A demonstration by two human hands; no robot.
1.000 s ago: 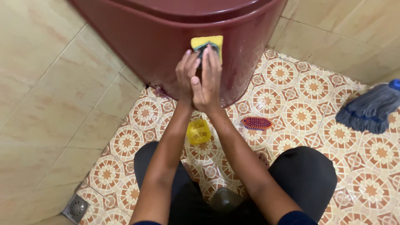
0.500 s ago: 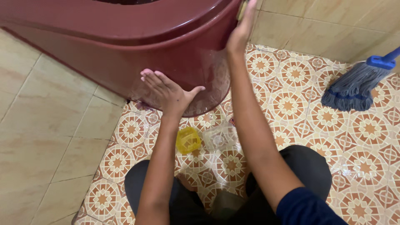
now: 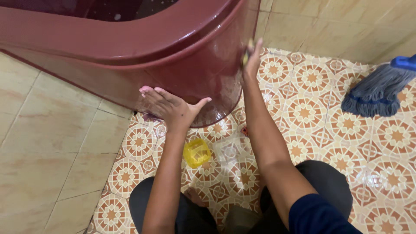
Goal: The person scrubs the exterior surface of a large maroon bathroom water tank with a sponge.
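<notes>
The right hand [image 3: 251,60] has slid the sponge [image 3: 245,55] lower on the tub [image 3: 190,73], pressing it flat, while the left hand [image 3: 171,106] stays open, braced on the wall.

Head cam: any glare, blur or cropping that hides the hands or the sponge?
Head view: soft, even light with faint shadows; glossy streaks of glare on the maroon tub wall; left hand sharp, flat on the tub; right hand slightly blurred, its sponge only a yellow sliver at the tub's edge; mop cropped by the right border.
</notes>
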